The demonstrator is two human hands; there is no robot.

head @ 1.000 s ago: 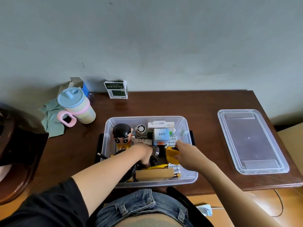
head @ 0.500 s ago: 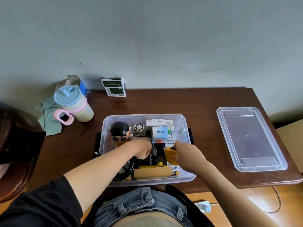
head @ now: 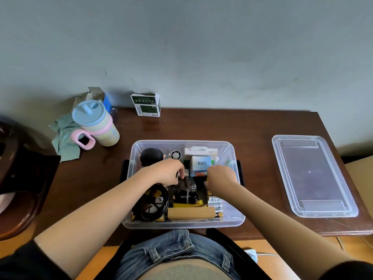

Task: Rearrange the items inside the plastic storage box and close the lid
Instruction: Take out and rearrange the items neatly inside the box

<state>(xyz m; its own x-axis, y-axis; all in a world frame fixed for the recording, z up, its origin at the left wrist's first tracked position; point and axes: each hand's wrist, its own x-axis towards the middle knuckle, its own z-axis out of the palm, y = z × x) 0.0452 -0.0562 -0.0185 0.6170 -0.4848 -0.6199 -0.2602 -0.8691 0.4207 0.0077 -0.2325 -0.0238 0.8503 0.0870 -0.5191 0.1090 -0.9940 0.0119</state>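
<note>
While both hands work inside the storage box [head: 182,224] at the table's near edge, the left hand [head: 167,171] curls over small items and the right hand [head: 221,176] grips something hidden. The coiled black cable [head: 154,201] could snag and lift neighbours; tall items could block the lid [head: 313,175], lying well apart to the right.

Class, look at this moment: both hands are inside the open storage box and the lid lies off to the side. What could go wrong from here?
1. The doll and the small box marked Q88 stand tall in the storage box; the lid may not shut flat.
2. The black cable lies loosely coiled and could snag the left hand or right hand.
</note>
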